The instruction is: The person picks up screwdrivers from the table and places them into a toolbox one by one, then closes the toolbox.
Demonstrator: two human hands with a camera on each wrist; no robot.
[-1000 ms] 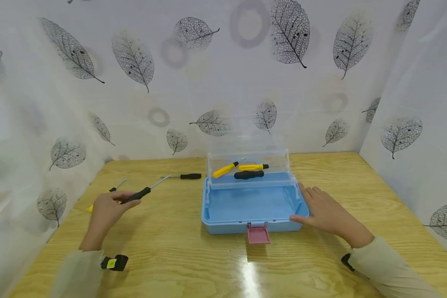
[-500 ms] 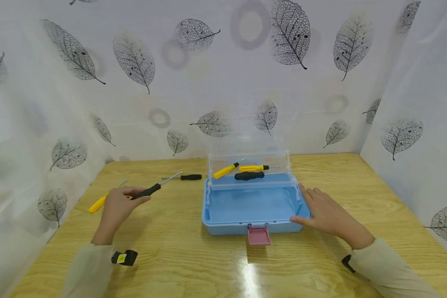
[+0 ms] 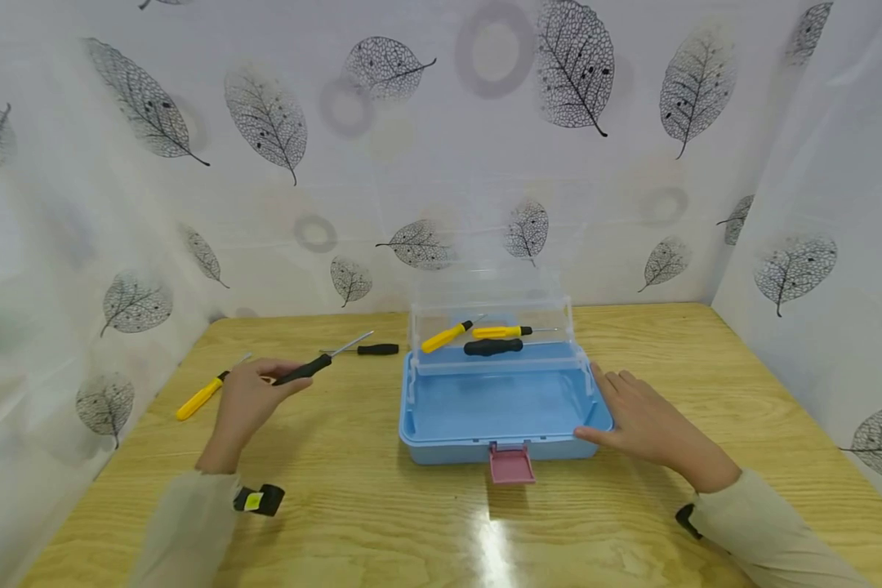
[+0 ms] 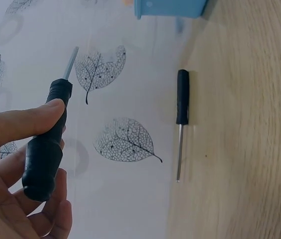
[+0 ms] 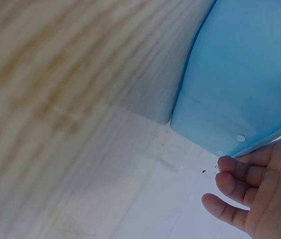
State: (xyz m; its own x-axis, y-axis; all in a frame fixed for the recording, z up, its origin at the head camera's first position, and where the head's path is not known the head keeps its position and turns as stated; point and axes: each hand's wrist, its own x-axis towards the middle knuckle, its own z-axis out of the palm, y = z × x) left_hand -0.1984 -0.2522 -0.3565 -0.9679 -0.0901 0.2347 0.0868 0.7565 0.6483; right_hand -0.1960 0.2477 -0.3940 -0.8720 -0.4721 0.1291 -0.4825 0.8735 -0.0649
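Observation:
My left hand holds a screwdriver with a black handle between thumb and fingers, clear of the table, its metal shaft pointing up and right. In the left wrist view the thumb presses along the black handle. An open light-blue toolbox stands at the table's middle. Against its right end rests my right hand, thumb on the front corner of the rim, other fingers along the side. The right wrist view shows these fingers loosely bent beside the blue wall.
Two yellow screwdrivers and a black-handled tool lie in the toolbox's raised clear tray. Another black screwdriver lies left of the box, a yellow one farther left. A pink latch hangs in front. A leaf-print curtain surrounds the table.
My left hand has moved right and slightly up with the black screwdriver, uncovering more of the yellow screwdriver on the table. The right hand and toolbox have stayed put.

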